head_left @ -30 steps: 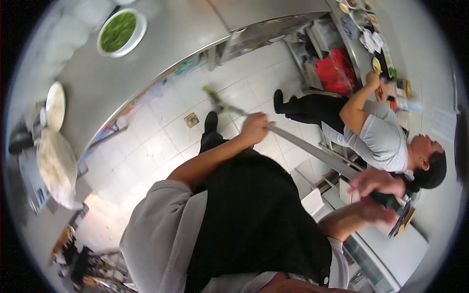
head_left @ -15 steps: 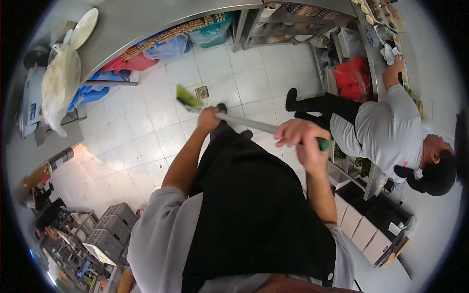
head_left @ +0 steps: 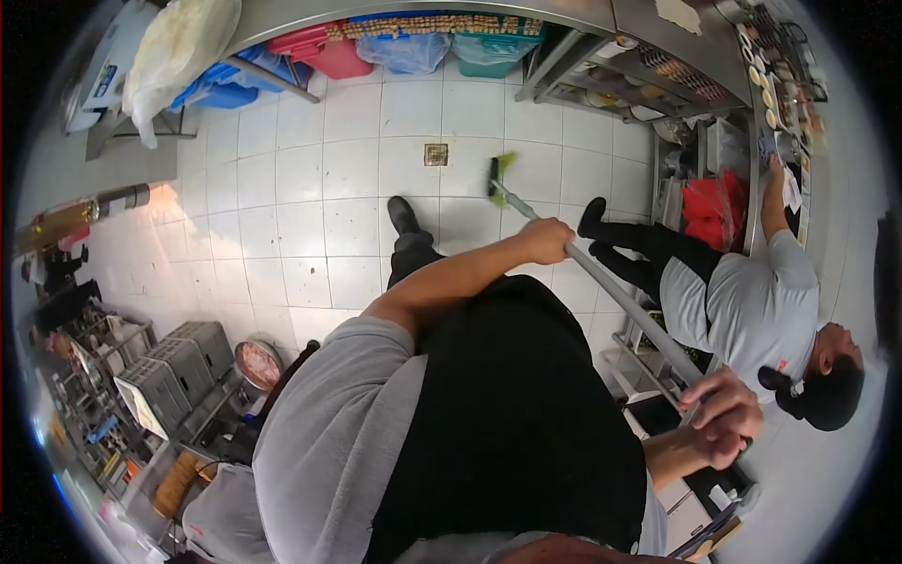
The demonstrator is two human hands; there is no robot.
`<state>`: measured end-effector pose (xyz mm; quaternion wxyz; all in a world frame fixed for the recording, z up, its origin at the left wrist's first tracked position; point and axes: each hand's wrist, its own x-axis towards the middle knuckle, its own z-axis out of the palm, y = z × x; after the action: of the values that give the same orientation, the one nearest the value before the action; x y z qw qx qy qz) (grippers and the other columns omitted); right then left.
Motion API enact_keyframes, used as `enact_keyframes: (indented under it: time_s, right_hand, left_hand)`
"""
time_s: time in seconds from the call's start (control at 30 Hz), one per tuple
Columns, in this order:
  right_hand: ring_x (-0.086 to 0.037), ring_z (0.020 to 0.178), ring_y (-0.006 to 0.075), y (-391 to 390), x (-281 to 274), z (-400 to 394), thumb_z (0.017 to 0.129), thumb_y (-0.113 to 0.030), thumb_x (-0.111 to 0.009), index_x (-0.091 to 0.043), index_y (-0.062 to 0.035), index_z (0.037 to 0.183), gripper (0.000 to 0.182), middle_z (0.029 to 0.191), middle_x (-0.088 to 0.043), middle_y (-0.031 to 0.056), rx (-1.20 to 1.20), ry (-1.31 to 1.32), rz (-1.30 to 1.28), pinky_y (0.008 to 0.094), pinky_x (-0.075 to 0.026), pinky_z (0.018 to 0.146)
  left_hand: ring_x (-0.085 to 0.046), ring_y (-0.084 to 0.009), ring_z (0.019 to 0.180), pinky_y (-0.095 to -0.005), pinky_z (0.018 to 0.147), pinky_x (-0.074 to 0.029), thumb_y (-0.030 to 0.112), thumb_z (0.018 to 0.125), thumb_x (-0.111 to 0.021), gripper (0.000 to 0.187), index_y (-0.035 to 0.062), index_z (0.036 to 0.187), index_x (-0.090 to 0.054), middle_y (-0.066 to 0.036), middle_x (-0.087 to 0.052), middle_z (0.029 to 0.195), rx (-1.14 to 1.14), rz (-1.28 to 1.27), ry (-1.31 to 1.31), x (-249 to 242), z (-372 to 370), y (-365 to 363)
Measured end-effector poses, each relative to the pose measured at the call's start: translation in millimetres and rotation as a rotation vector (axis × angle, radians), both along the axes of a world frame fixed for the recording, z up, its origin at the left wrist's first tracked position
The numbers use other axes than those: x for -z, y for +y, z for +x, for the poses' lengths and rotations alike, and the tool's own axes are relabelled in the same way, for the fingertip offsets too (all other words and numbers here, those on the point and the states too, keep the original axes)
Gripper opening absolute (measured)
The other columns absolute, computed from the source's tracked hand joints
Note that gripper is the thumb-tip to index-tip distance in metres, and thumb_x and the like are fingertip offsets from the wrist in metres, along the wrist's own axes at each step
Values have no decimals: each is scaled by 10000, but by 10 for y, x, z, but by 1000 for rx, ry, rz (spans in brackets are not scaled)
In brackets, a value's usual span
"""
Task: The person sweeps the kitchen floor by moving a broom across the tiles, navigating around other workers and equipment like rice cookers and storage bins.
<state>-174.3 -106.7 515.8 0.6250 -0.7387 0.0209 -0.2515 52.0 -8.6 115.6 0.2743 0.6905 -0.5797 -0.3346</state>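
Note:
A long-handled broom with a grey pole (head_left: 615, 287) slants across the front of my body. Its dark head with yellow-green bristles (head_left: 505, 167) is down at the white tiled floor, right of a small square drain (head_left: 435, 154). My left hand (head_left: 548, 241) is closed round the lower part of the pole, my arm stretched across my black apron. Further up, my right hand (head_left: 723, 416) has its fingers curled at the pole's top end, where a bit of green shows behind it. One of my black shoes (head_left: 404, 215) is planted left of the broom head.
A person in a grey shirt (head_left: 733, 301) stands at the right-hand counter. Steel tables (head_left: 423, 11) run along the far side, with red, blue and green bins (head_left: 489, 54) beneath. Grey crates (head_left: 178, 371) and a round basin (head_left: 257, 365) are at left, near another person's grey sleeve (head_left: 225, 512).
The broom head has swung right across the floor past the drain. My left hand moved right with it, and my right hand moved right and nearer my body. Bristles look less blurred.

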Motion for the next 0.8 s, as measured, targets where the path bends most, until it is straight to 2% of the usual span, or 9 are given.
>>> enact_keyframes:
  time_s: [0.17,0.2,0.27,0.37,0.47,0.6,0.7,0.73,0.8]
  right_hand:
    - [-647,745,309,353,1089,896,1094,-329,-566,-481,-78,685,487,726,-572,94,103,46,400,414,-558,618]
    - [-640,765,308,435,1289,1153,1099,-311,-561,-474,-64,690,485,743,-562,106,96,84,457,419,-569,641]
    - [-643,779,322,647,1434,1661,1100,-283,-565,-466,-36,700,480,754,-554,126,27,170,470,424,-583,662]
    - [-641,793,328,684,1326,2075,1089,-266,-575,-485,-27,716,452,753,-550,136,56,93,545,445,-599,638]
    - [-614,739,305,492,725,2056,1082,-420,-565,-486,-103,750,466,712,-510,83,157,83,467,457,-596,590]
    - [-642,620,296,644,-274,2081,1077,-458,-548,-441,-98,680,547,674,-552,80,110,-35,-71,373,-558,463]
    - [-677,694,356,654,-263,2521,1063,-393,-598,-491,-49,728,491,710,-623,159,-14,36,-287,422,-571,561]
    - [-693,796,379,680,-79,2772,1056,-341,-619,-518,-30,764,438,770,-662,203,1,68,-261,452,-565,611]
    - [-668,843,380,718,203,3346,1073,-390,-606,-507,-34,766,481,762,-634,163,6,161,-275,456,-587,631]
  left_hand:
    - [-682,-414,1059,-517,942,-560,263,814,-740,248,61,956,-714,-188,-730,1052,-156,301,-124,812,1001,1096]
    - [-687,-418,1054,-516,944,-561,298,849,-722,269,58,971,-720,-199,-734,1042,-173,246,-163,1310,1244,1480]
    - [-691,-426,1031,-525,925,-562,335,871,-707,303,54,983,-724,-204,-737,1008,-226,388,-164,1089,1724,1941]
    - [-695,-429,1009,-534,908,-562,358,868,-706,329,53,990,-726,-205,-739,978,-363,376,-171,852,2064,2150]
    - [-693,-407,1022,-536,892,-562,257,841,-732,241,56,972,-715,-190,-720,1050,-324,274,-88,183,2119,1622]
    - [-672,-362,1100,-507,884,-574,236,826,-756,228,77,976,-691,-147,-668,1113,-132,50,9,-564,2130,624]
    - [-666,-368,1133,-504,921,-567,246,844,-750,244,89,1020,-685,-149,-672,1134,-235,-95,40,-442,2271,-63]
    - [-661,-371,1152,-500,945,-560,251,858,-742,248,94,1040,-681,-149,-672,1152,-307,-66,44,-311,2435,-276]
    - [-656,-375,1171,-496,969,-554,256,872,-734,253,98,1060,-676,-149,-673,1170,-389,-36,54,-54,2786,-365]
